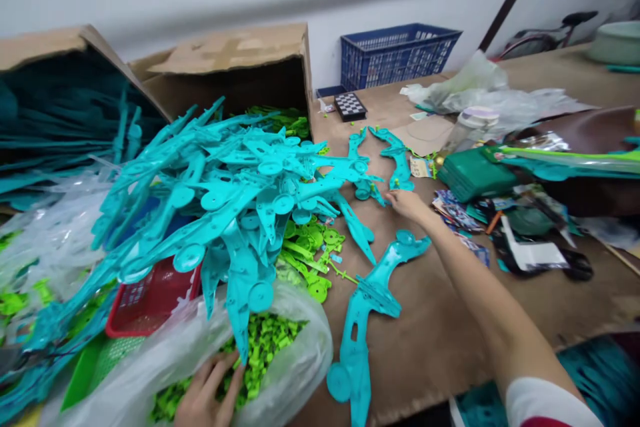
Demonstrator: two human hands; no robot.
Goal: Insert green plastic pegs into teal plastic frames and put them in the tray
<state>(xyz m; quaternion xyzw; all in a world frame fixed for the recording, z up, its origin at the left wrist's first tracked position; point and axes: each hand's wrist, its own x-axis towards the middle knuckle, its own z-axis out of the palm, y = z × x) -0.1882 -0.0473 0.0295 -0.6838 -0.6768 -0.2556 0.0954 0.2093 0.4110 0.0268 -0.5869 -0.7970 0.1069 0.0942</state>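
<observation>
My left hand (210, 390) reaches into a clear plastic bag (313, 340), its fingers apart over small green plastic pieces (273, 347). Next to those fingers hangs the tip of a turquoise toy-bow-like part (245, 300). Farther off, my right hand (405, 203) is closed in a pinch beside the end of a turquoise part (363, 190). What the pinch holds is too small to make out. Small green pegs stand on that part and on a curved turquoise part (399, 160) behind it. A joined turquoise piece (357, 327) lies between my arms.
A high heap of turquoise parts (220, 180) spills from a cardboard box (235, 47). Bright green parts (315, 247), a red basket (135, 307) and a green basket (103, 367) lie around it. Right of my arm are a green case (477, 173) and clutter; behind stands a blue crate (400, 53).
</observation>
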